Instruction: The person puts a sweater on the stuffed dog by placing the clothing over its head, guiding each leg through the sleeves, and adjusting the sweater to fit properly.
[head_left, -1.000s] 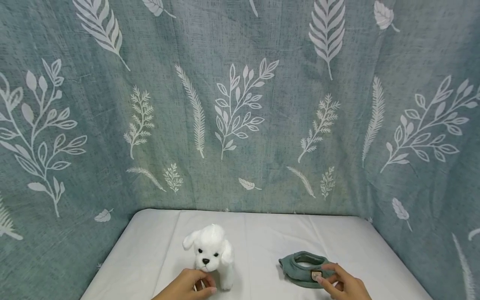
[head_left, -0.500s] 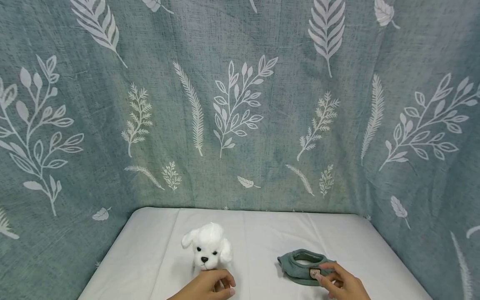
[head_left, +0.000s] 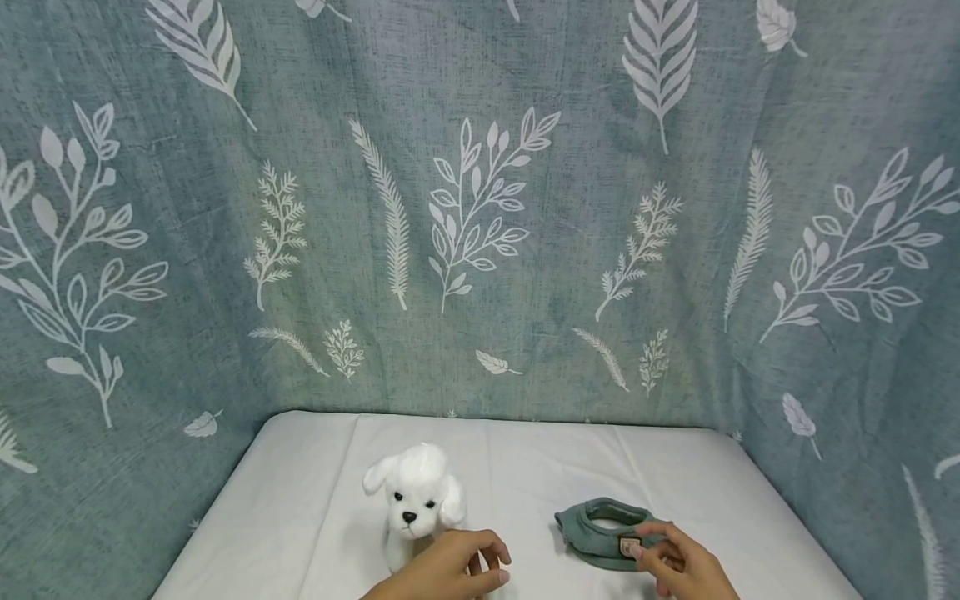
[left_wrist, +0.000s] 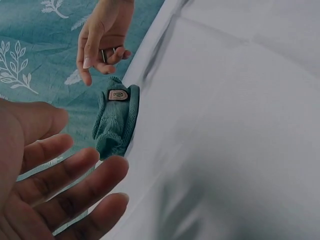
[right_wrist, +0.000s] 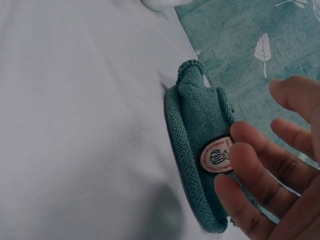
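Note:
A white plush dog (head_left: 420,492) stands on the white table, facing me. In front of its lower body is my left hand (head_left: 453,562), its fingers loosely bent with nothing in them; whether it touches the dog cannot be seen. To the right lies a small teal knitted garment (head_left: 592,537) with rolled edges and a round opening. Its sewn patch (right_wrist: 217,155) shows clearly in the right wrist view. My right hand (head_left: 690,567) hovers close by the garment, fingers relaxed. A gap separates that right hand (left_wrist: 105,37) from the knit garment (left_wrist: 117,120) in the left wrist view.
The white-covered table (head_left: 510,467) has rounded back corners. Teal curtains (head_left: 480,250) printed with white leaves rise behind it and along both sides.
My left hand has moved rightward across the front of the plush dog, away from its left-hand side toward the garment. The right hand, dog and garment stay about where they were.

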